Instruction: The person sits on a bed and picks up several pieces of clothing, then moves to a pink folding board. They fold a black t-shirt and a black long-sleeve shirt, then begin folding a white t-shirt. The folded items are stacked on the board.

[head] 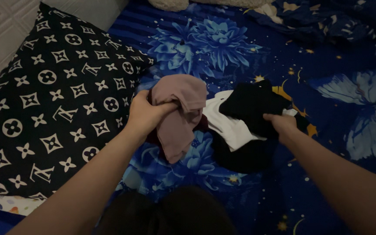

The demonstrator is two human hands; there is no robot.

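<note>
**A:** ok so what's each hand actually on here?

**B:** The left hand (146, 114) is clenched tight around a bunched-up mauve garment (180, 114). The cloth comes out of the fist to the right and hangs down, so most of it sits just right of and below the knuckles. There's a bit of dark red fabric (202, 124) peeking out behind it, touching the mauve piece, can't tell if it's a separate item or a lining.

**A:** and the right one?

**B:** The right hand (282, 125) is on the black garment (252, 106), fingers curled over its near right edge. Looks like it's gripping the cloth, though the fingertips sink into the black so I can't tell how firm the hold is. The black piece lies mostly left of and a little beyond that hand.

**A:** what's the white thing?

**B:** A white garment (229, 126) lying between the two hands, under the black one and touching it. Its left edge sits right beside the hanging mauve cloth. More black fabric spreads out nearer to the camera, below the white piece.

**A:** surroundings?

**B:** It's all on a blue bedsheet (223, 48) with big flowers, stars and a butterfly on the right. A black pillow (48, 100) with white patterning sits to the left, just beside the left hand. Crumpled dark blue bedding (323, 19) is at the far right, well apart from both hands.
</note>
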